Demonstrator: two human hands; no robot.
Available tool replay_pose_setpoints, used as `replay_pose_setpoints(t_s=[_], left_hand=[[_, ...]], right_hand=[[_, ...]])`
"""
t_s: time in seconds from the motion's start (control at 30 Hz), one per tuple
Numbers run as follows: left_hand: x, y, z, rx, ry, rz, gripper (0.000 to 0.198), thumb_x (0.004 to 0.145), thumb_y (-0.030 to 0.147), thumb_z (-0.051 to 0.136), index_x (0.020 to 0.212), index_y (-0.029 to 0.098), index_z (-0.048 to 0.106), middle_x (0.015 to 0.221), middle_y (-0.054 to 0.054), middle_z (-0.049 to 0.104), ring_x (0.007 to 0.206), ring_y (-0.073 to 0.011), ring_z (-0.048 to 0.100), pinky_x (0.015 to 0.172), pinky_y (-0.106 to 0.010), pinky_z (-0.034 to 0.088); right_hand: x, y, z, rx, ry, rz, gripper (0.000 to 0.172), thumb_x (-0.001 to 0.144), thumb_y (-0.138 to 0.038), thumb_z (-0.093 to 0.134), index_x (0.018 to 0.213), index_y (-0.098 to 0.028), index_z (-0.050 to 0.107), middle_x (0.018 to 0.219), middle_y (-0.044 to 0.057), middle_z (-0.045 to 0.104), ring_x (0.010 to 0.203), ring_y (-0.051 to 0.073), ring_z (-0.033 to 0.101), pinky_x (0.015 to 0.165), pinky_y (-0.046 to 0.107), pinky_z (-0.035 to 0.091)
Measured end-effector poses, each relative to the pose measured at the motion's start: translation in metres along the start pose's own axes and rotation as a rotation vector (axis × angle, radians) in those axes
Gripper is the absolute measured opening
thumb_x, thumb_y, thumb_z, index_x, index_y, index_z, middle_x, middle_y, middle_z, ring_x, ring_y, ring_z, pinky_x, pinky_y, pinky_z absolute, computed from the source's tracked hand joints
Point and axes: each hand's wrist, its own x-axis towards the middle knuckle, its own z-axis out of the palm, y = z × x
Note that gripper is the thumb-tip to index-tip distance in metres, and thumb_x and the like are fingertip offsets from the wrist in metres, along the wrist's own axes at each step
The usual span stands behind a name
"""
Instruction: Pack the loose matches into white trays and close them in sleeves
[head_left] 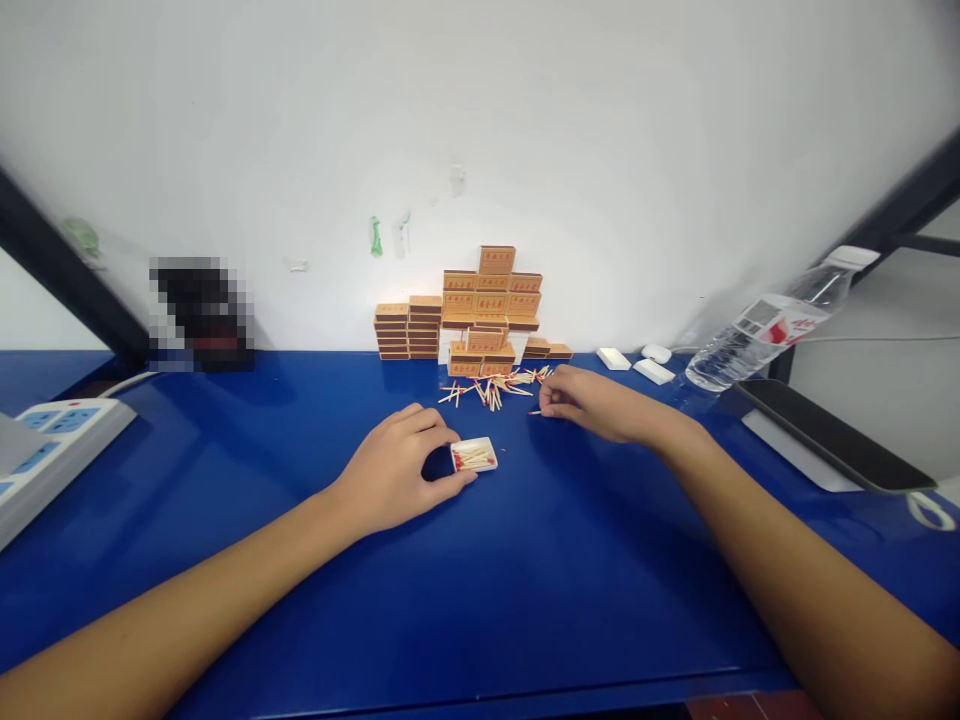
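My left hand has its thumb and fingers closed on the ends of a small white matchbox tray, which lies on the blue table. Inside the tray are several matches with red heads. My right hand is at the right side of a loose match pile, its fingertips pinched together. From them a single match sticks out, red head to the left. Right behind the pile, orange matchboxes are stacked in a stepped tower against the wall.
More matchboxes stand in two columns left of the tower. At the right are white trays, a tilted water bottle and a black phone-like slab. A power strip lies at the left, with a pixelated dark object behind.
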Motion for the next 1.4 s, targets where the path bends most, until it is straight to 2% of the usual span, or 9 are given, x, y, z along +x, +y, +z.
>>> replay_pose_setpoints(t_s=[0.27,0.57,0.67,0.77,0.87,0.97,1.07,1.23,1.4], left_hand=[[0.001,0.001,0.001,-0.012,-0.001,-0.003,0.028,0.092,0.041,0.075,0.108,0.019,0.076,0.101,-0.006,0.071,0.092,-0.0235,0.062,0.086,-0.043,0.053],[0.001,-0.001,0.000,0.010,-0.005,-0.003,0.030,0.093,0.044,0.073,0.109,0.019,0.076,0.101,-0.006,0.071,0.091,-0.0231,0.061,0.087,-0.042,0.053],[0.000,-0.001,0.001,0.013,-0.007,-0.012,0.030,0.093,0.045,0.073,0.109,0.019,0.076,0.101,-0.006,0.071,0.093,-0.0235,0.061,0.087,-0.042,0.053],[0.000,-0.002,0.002,0.026,-0.007,-0.016,0.032,0.092,0.045,0.074,0.109,0.018,0.076,0.100,-0.007,0.070,0.093,-0.0245,0.061,0.087,-0.042,0.053],[-0.001,-0.002,0.003,0.036,-0.002,-0.003,0.031,0.092,0.045,0.074,0.106,0.017,0.076,0.096,-0.007,0.069,0.091,-0.0248,0.061,0.086,-0.043,0.053],[-0.001,-0.002,0.002,0.032,0.012,0.007,0.030,0.092,0.044,0.074,0.103,0.016,0.076,0.094,-0.007,0.068,0.089,-0.0245,0.060,0.083,-0.042,0.053],[0.000,-0.001,0.001,0.016,0.038,0.026,0.030,0.091,0.043,0.075,0.104,0.016,0.075,0.095,-0.007,0.068,0.089,-0.0240,0.060,0.082,-0.041,0.053],[0.001,0.002,0.000,-0.045,0.140,0.038,0.028,0.091,0.040,0.076,0.107,0.018,0.074,0.097,-0.006,0.070,0.087,-0.0216,0.060,0.081,-0.039,0.052],[0.000,0.003,0.000,-0.109,0.167,0.017,0.025,0.090,0.041,0.077,0.104,0.020,0.074,0.098,-0.005,0.071,0.089,-0.0210,0.062,0.083,-0.038,0.053]], right_hand=[[0.017,-0.007,0.021,-0.044,0.219,0.058,0.014,0.097,-0.031,0.057,0.097,-0.018,0.061,0.100,0.010,0.062,0.087,0.022,0.057,0.079,0.034,0.044],[0.023,-0.004,0.024,-0.063,0.157,0.060,0.015,0.101,-0.025,0.051,0.089,-0.019,0.059,0.099,0.011,0.063,0.089,0.024,0.059,0.084,0.037,0.047],[0.009,-0.023,0.018,-0.019,0.155,0.017,0.016,0.103,-0.026,0.048,0.091,-0.020,0.056,0.102,0.011,0.063,0.091,0.024,0.059,0.084,0.038,0.047],[-0.004,-0.056,0.016,0.053,0.142,-0.067,0.016,0.105,-0.029,0.048,0.094,-0.021,0.055,0.101,0.009,0.063,0.092,0.023,0.059,0.083,0.036,0.047],[-0.011,-0.086,0.024,0.056,0.068,-0.145,0.017,0.107,-0.025,0.045,0.096,-0.021,0.058,0.105,0.009,0.063,0.094,0.022,0.059,0.084,0.034,0.047],[-0.011,-0.098,0.032,0.002,0.038,-0.191,0.013,0.106,-0.020,0.047,0.100,-0.019,0.059,0.108,0.009,0.061,0.098,0.022,0.059,0.087,0.035,0.047],[-0.009,-0.089,0.028,0.069,0.081,-0.182,0.013,0.105,-0.019,0.049,0.101,-0.020,0.061,0.105,0.006,0.061,0.092,0.019,0.059,0.082,0.033,0.046],[-0.001,-0.059,0.017,0.111,0.314,-0.110,0.009,0.101,-0.023,0.056,0.097,-0.020,0.064,0.094,0.003,0.064,0.083,0.017,0.057,0.074,0.030,0.043],[0.014,-0.048,0.025,-0.002,0.336,0.095,0.013,0.097,-0.027,0.061,0.089,-0.019,0.067,0.088,0.004,0.068,0.074,0.017,0.057,0.068,0.030,0.039]])
